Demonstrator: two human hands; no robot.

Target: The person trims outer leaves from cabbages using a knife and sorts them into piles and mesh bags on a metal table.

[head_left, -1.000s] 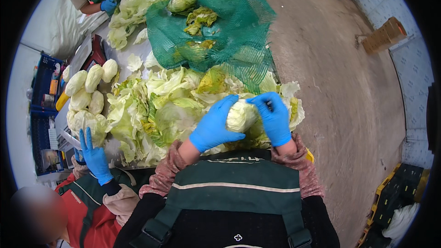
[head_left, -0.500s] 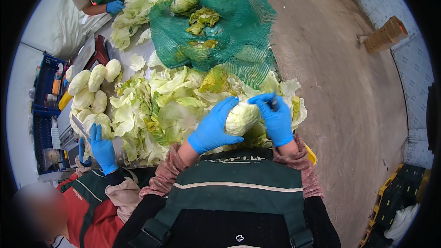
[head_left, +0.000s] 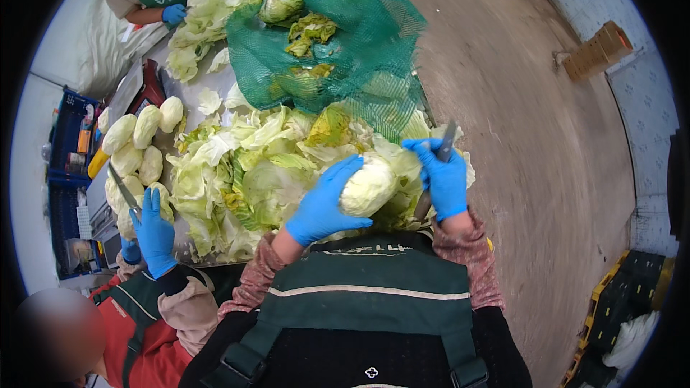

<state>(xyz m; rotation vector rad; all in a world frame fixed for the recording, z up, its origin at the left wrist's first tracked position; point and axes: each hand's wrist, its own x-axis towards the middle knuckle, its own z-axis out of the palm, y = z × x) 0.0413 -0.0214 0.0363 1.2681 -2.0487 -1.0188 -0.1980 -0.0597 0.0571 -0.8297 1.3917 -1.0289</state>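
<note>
Both my hands wear blue gloves. My left hand (head_left: 325, 201) grips a pale trimmed cabbage head (head_left: 368, 185) from its left side, just above my green apron. My right hand (head_left: 442, 176) is closed around a knife (head_left: 444, 145), its grey blade pointing up and away, to the right of the cabbage. A heap of loose green cabbage leaves (head_left: 251, 172) lies on the table right beyond my hands.
A green net sack (head_left: 338, 43) with cabbages lies further back. Several trimmed pale cabbage heads (head_left: 136, 147) sit at the left. A co-worker's blue-gloved hand (head_left: 152, 233) with a knife is at lower left; another person's gloved hand (head_left: 176, 13) works at the far end. Bare concrete floor (head_left: 539, 136) on the right.
My right hand has lifted off the cabbage and turned, so the knife blade now points up. The cabbage has rotated a little in my left hand.
</note>
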